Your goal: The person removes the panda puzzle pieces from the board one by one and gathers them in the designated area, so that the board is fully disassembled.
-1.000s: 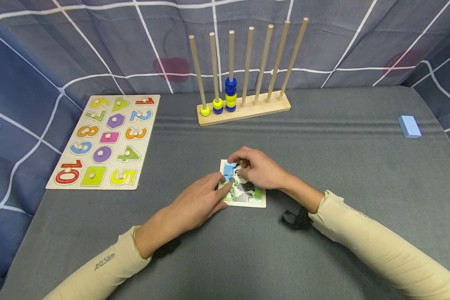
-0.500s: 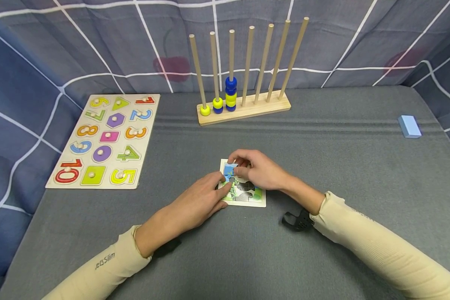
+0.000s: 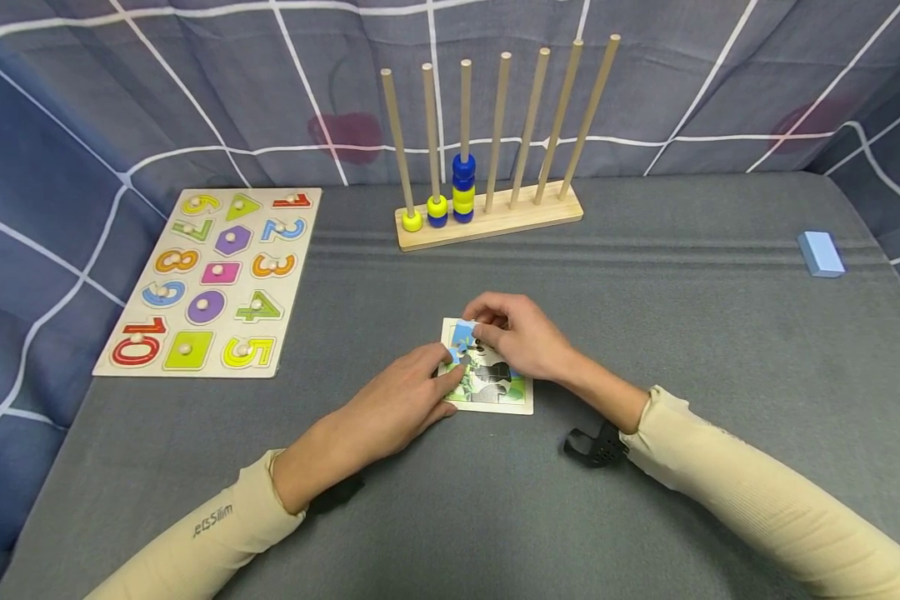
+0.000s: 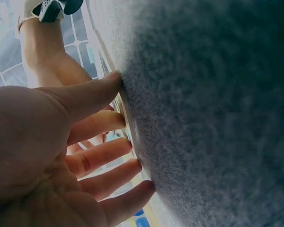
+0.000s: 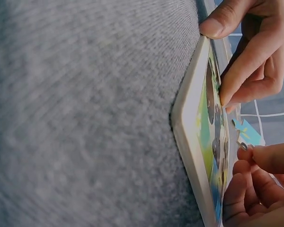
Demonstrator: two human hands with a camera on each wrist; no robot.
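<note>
A small panda jigsaw puzzle (image 3: 501, 407) in a pale frame lies on the grey table in the head view. My left hand (image 3: 393, 404) rests along its left side, the fingers fairly straight and touching the board. Over the upper part, my right hand (image 3: 527, 340) pinches a blue puzzle piece (image 5: 248, 132) between thumb and finger. That piece stands tilted above the board in the right wrist view. In the head view the right hand covers the puzzle's upper right portion. The left wrist view shows the left fingertips against the board's edge.
A number-and-shape peg puzzle (image 3: 295, 292) lies at the left. Behind the panda puzzle stands a wooden rack (image 3: 525, 218) with upright pegs and blue and yellow beads. A light blue block (image 3: 821, 254) is at the far right. Checked cloth (image 3: 510, 100) hangs behind.
A blue piece has come up tilted in my right hand's fingers, and that hand has shifted slightly since half a second ago. The left hand has stayed in place.
</note>
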